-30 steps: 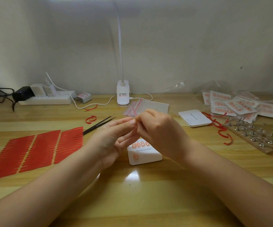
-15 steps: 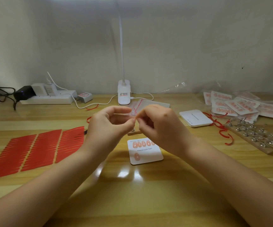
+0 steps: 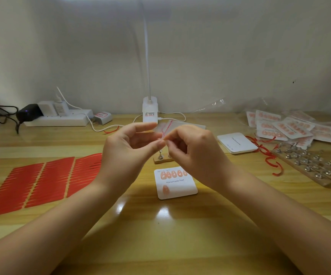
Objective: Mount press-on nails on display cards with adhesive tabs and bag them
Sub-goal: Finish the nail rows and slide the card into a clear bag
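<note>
Your left hand [image 3: 129, 147] and right hand [image 3: 192, 153] meet above the table [image 3: 160, 235], fingertips touching just over the card [image 3: 175, 183]. Between them you pinch a small red strip [image 3: 163, 134]; it is too thin and blurred to tell whether a nail or tab sits under your fingers. Your left thumb and forefinger curl toward the pinch, the other left fingers spread loosely. Your right fingers are curled tight, hiding what they hold.

The card lies flat on the table below your hands, with a row of peach nails [image 3: 172, 174] along its top and one more lower left; your right wrist cuts off the row's right end. Behind your hands a small wooden stand [image 3: 161, 159] is mostly hidden. Red tab sheets [image 3: 41, 183] lie at left, their near corner cut off by the frame edge. At right sit a white box [image 3: 238, 142], a rack [image 3: 309, 165] of metal pegs and a heap of bagged cards [image 3: 291, 128], blurred. The lamp [image 3: 150, 112] stands at the back, its head out of frame.
</note>
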